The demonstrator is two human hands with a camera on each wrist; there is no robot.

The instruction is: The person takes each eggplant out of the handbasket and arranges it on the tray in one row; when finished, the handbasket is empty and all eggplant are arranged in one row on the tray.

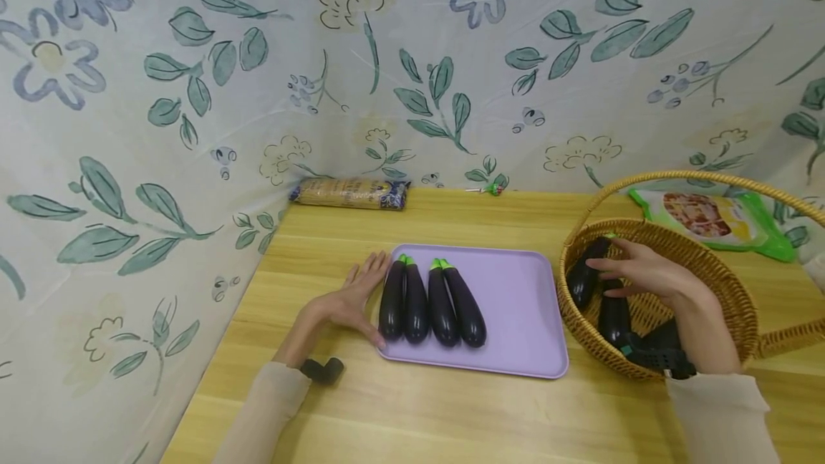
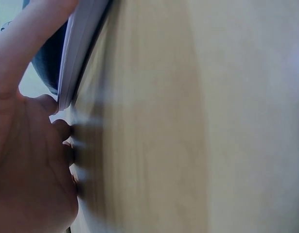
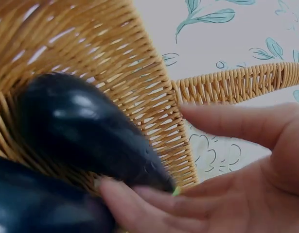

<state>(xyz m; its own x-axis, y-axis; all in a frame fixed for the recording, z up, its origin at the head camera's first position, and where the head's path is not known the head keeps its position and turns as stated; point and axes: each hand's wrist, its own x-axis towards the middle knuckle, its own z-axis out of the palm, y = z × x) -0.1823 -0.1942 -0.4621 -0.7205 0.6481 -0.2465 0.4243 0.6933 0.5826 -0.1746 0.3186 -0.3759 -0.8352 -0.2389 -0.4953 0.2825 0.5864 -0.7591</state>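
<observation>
On a lilac tray (image 1: 515, 306) several dark eggplants (image 1: 442, 306) with green stems lie side by side, on its left part. My left hand (image 1: 351, 304) rests at the tray's left edge, fingers spread, the thumb at its front left corner; the left wrist view shows the hand (image 2: 32, 160) beside the tray rim (image 2: 74, 58). Over the wicker basket (image 1: 722, 285) at the right, my right hand (image 1: 651, 274) reaches in. Its thumb and fingers stand apart near the stem end of an eggplant (image 3: 86, 121); whether they touch it I cannot tell. Another eggplant (image 3: 42, 204) lies beside that one.
A tall arched handle (image 1: 683, 176) rises over the basket. Behind it lies a green-edged food packet (image 1: 702, 217). At the back left is a long clear packet (image 1: 351, 193), and a small wrapped lollipop (image 1: 495, 189) lies by the floral cloth (image 1: 412, 56).
</observation>
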